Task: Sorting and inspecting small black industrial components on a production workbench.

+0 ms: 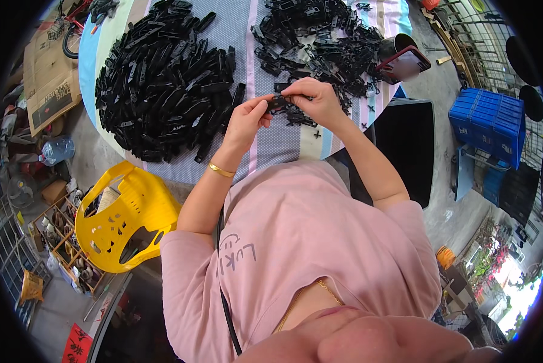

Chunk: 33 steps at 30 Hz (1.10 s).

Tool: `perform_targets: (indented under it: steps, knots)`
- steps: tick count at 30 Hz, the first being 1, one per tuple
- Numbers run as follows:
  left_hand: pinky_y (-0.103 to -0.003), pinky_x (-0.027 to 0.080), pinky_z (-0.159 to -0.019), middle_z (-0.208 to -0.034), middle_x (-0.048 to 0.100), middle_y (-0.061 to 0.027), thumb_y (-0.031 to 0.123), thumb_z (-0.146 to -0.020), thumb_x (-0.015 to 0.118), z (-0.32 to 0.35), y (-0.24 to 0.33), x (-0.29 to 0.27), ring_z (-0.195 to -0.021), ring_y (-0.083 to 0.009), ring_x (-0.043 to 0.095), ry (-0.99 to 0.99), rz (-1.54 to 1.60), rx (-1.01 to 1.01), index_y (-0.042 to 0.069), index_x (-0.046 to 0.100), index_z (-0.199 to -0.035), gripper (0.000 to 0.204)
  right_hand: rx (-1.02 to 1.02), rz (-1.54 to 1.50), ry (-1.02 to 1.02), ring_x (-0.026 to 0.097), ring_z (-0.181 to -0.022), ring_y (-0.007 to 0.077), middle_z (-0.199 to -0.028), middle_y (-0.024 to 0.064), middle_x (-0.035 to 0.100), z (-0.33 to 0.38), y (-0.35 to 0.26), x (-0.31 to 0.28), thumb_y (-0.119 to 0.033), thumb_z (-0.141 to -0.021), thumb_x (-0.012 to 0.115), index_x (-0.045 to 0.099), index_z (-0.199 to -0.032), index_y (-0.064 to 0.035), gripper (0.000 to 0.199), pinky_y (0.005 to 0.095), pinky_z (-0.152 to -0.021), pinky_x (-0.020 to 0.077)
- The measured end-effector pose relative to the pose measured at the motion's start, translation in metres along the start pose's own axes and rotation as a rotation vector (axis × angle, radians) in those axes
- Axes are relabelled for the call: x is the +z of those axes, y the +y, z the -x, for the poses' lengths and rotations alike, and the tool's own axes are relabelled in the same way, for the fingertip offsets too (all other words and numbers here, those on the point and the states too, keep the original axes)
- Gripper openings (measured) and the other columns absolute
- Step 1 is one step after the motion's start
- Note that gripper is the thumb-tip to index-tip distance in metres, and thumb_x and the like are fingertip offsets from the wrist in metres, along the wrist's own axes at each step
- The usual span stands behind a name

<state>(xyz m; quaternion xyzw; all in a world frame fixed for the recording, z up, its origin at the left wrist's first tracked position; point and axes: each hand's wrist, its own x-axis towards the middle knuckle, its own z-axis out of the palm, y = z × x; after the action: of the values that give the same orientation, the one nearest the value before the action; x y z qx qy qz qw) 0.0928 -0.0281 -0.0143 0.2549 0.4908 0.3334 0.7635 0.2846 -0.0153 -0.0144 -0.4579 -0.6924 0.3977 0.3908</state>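
Observation:
Between the fingertips of both hands is a small black plastic part (277,104), its detail too small to make out. My left hand (245,124) pinches one end of it, while my right hand (320,103) grips the other with thumb and fingers. The two hands meet above the striped tablecloth (265,144), at the gap between two heaps. To the left lies a big pile of long black plastic pieces (162,85). Beyond my right hand spreads a looser pile of smaller black plastic pieces (320,51), some scattered singly near the cloth's edge.
A phone in a red case (406,64) leans by a dark round container (397,43) at the table's right. A yellow plastic chair (139,209) stands left of me. Right are a black flat panel (407,142) and a blue crate (488,124); far left, cardboard (45,66).

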Motion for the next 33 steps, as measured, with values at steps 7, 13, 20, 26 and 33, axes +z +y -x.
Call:
perform_targets:
  steps: [7, 13, 20, 26, 33]
  knots:
    - [-0.019, 0.042, -0.054, -0.073, 0.057, -0.003, 0.011, -0.09, 0.048, 0.001, -0.008, -0.008, -0.061, -0.0073, 0.05, -0.052, -0.109, 0.001, -0.002, 0.059, -0.107, 0.025, 0.132, -0.047, -0.013, 0.059, -0.076, 0.0167, -0.079, 0.0065, 0.064, 0.009, -0.006, 0.0, 0.004, -0.07, 0.061, 0.067, -0.085, -0.0029, 0.018, 0.0258, -0.067, 0.0464]
    - [-0.018, 0.043, -0.056, -0.074, 0.056, -0.0013, 0.011, -0.091, 0.046, 0.001, -0.009, -0.01, -0.061, -0.0063, 0.049, -0.096, -0.122, -0.018, -0.001, 0.058, -0.11, 0.025, 0.007, 0.047, 0.018, 0.06, -0.072, 0.0223, -0.077, 0.0062, 0.065, 0.012, -0.006, 0.011, -0.002, -0.067, 0.062, 0.068, -0.08, -0.0056, 0.015, 0.031, -0.068, 0.0472]
    - [-0.017, 0.038, -0.051, -0.073, 0.055, 0.0008, 0.008, -0.084, 0.058, 0.005, -0.015, -0.014, -0.058, -0.0044, 0.045, -0.098, -0.083, -0.019, -0.001, 0.058, -0.109, 0.026, 0.118, 0.014, -0.12, 0.061, -0.076, 0.0179, -0.083, 0.0067, 0.065, 0.017, -0.009, 0.017, -0.004, -0.071, 0.061, 0.068, -0.086, -0.0063, 0.017, 0.0281, -0.07, 0.0474]
    - [-0.016, 0.035, -0.049, -0.07, 0.054, 0.0022, 0.006, -0.081, 0.061, 0.009, -0.012, -0.01, -0.054, -0.0035, 0.042, -0.097, -0.022, -0.057, -0.001, 0.058, -0.108, 0.028, 0.463, -0.516, -0.388, 0.058, -0.083, 0.011, -0.096, 0.006, 0.063, 0.011, -0.009, -0.006, -0.005, -0.078, 0.059, 0.064, -0.1, -0.0008, 0.023, 0.0242, -0.074, 0.047]
    - [-0.016, 0.037, -0.05, -0.07, 0.054, 0.002, 0.006, -0.081, 0.06, 0.007, -0.013, -0.012, -0.056, -0.004, 0.045, -0.125, -0.087, 0.03, -0.001, 0.058, -0.108, 0.028, 0.704, -0.585, -0.247, 0.06, -0.079, 0.0095, -0.09, 0.0058, 0.064, 0.029, 0.002, 0.013, -0.009, -0.082, 0.06, 0.062, -0.103, 0.0018, 0.023, 0.0224, -0.071, 0.0491]
